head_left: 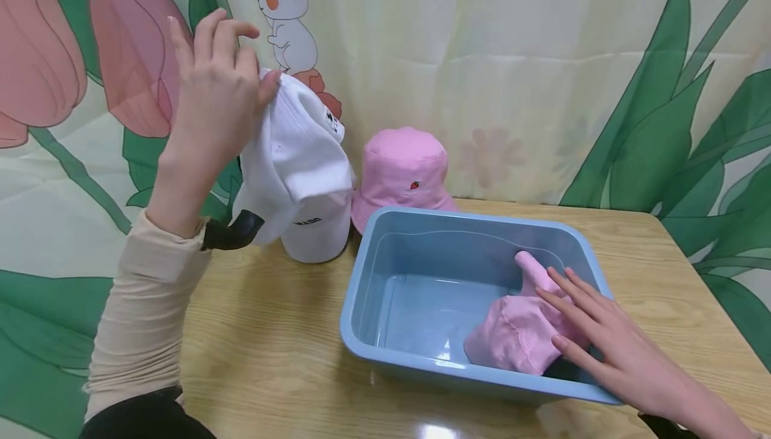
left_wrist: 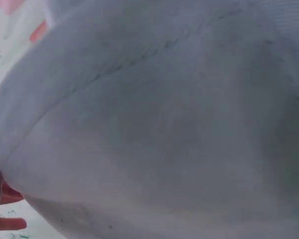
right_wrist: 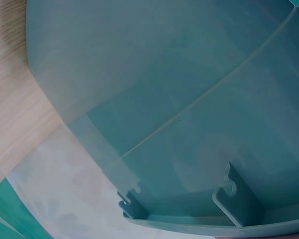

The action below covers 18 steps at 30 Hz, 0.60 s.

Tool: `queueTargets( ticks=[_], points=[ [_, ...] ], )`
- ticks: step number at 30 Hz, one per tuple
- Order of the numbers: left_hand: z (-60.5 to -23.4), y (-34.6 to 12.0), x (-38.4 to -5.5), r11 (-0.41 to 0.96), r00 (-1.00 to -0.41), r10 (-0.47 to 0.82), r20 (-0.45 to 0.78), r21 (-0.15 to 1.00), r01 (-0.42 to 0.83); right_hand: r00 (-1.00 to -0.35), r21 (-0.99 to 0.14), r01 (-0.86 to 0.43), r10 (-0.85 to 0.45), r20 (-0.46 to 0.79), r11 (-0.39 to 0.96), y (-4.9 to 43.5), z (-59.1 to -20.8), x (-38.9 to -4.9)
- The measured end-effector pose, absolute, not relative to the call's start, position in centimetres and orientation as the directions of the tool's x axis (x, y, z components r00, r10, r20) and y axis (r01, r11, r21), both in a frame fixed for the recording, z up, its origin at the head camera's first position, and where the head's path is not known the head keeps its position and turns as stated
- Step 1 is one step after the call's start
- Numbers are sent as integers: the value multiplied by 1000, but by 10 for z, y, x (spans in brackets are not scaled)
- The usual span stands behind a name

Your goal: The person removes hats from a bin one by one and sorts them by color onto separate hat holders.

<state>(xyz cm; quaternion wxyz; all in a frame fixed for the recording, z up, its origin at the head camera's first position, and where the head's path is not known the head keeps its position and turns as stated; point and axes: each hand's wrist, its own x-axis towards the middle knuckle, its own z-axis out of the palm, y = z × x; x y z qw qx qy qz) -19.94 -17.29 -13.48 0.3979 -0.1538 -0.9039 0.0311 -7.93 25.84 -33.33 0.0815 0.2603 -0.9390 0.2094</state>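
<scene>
My left hand (head_left: pixel 219 84) is raised at the left and pinches a white baseball cap (head_left: pixel 304 141) by its crown, thumb against the fabric. In the left wrist view the white cap (left_wrist: pixel 149 129) fills nearly the whole frame. The held cap overlaps another white cap (head_left: pixel 322 235) with dark lettering, which stands on the table behind it. A crumpled pink hat (head_left: pixel 512 335) lies in the right end of a blue plastic bin (head_left: pixel 470 219). Over that hat and the bin's right rim, my right hand (head_left: pixel 608 332) reaches with fingers extended and spread, fingertips right at the pink fabric.
A pink bucket hat (head_left: pixel 405 161) with a small strawberry stands behind the bin, near the curtain (head_left: pixel 482 77). Wooden table (head_left: pixel 259 345) surface shows around the bin. The right wrist view shows the blue bin's wall (right_wrist: pixel 189 124) close up, with notched tabs.
</scene>
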Motion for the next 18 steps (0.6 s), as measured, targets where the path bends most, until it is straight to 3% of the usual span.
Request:
queueTargets(
  ticks=[10, 18],
  points=[
    [-135, -177, -233, 996, -620, 59, 782, -7, 85, -845, -359, -529, -440, 303, 769, 260, -333, -76],
    [-129, -179, -252, 997, -584, -31, 811, 68, 42, -849, -373, -522, -427, 310, 767, 260, -332, -78]
  ],
)
